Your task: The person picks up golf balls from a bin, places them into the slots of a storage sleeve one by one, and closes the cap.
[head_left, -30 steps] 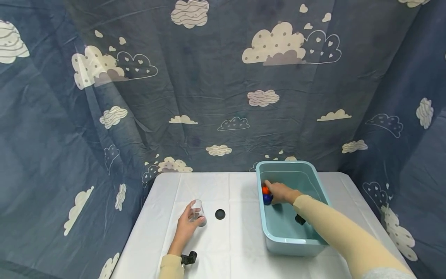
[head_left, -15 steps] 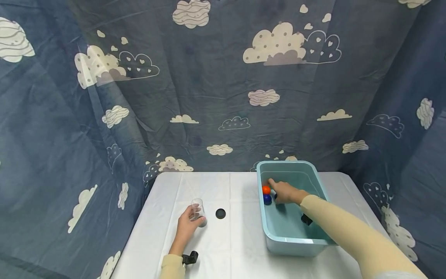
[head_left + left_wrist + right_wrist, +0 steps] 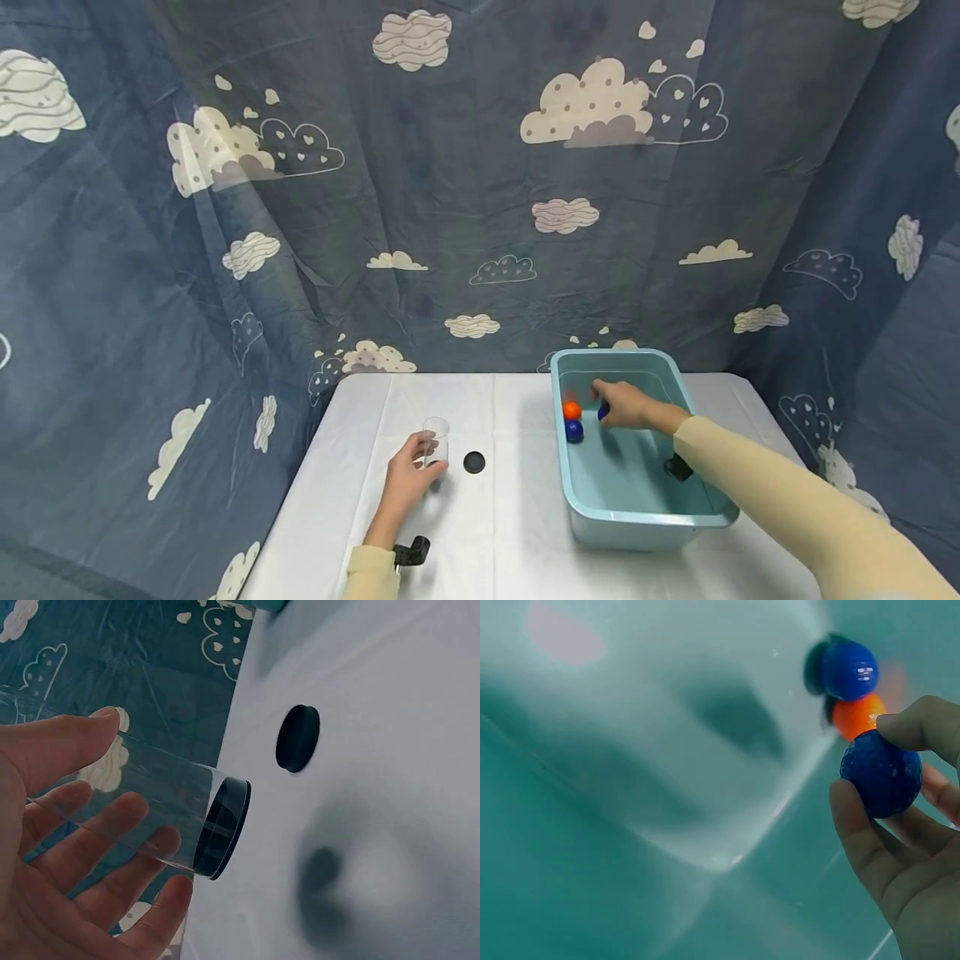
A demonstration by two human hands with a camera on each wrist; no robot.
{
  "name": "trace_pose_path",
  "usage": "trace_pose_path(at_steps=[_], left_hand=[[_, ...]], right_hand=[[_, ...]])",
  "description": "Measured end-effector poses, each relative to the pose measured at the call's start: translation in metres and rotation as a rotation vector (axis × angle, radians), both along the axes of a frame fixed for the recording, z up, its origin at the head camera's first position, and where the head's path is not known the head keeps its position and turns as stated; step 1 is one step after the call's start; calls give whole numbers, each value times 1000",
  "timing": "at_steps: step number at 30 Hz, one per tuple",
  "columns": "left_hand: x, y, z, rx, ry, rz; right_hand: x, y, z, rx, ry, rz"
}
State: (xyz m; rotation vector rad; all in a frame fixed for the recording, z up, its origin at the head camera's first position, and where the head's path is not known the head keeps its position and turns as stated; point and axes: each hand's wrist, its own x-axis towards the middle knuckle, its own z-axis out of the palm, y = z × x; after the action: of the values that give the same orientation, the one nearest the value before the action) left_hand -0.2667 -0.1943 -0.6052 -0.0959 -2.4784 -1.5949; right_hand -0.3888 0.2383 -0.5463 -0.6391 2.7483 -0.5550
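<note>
Right hand (image 3: pixel 628 408) pinches a dark blue ball (image 3: pixel 881 774) in fingertips over the teal tub (image 3: pixel 637 527) at lower right, left hand (image 3: pixel 408 482) wraps the clear tube (image 3: pixel 436 442) lower centre: keep tube upright, mouth clear, lift ball straight out.

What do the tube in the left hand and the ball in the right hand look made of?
The tube looks like clear plastic or glass: the cloth shows through it, and its base is dark. The dark blue ball looks matte, with a fine pebbled texture, perhaps rubber or foam. The tub looks like smooth, glossy plastic.
</note>
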Motion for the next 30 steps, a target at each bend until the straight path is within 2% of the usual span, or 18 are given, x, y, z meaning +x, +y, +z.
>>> trace_pose_path(at_steps=[5, 7, 15, 24, 30], left_hand=[[5, 3, 6, -18, 32, -9], [5, 4, 8, -21, 49, -13], [9, 8, 16, -27, 38, -4], [15, 16, 20, -61, 69, -38], [20, 22, 27, -98, 126, -58]], right_hand=[[7, 3, 4, -39, -24, -9], [10, 5, 8, -65, -14, -10], [27, 16, 32, -159, 47, -7], [39, 25, 60, -237, -3, -84], [44, 32, 72, -289, -2, -85]])
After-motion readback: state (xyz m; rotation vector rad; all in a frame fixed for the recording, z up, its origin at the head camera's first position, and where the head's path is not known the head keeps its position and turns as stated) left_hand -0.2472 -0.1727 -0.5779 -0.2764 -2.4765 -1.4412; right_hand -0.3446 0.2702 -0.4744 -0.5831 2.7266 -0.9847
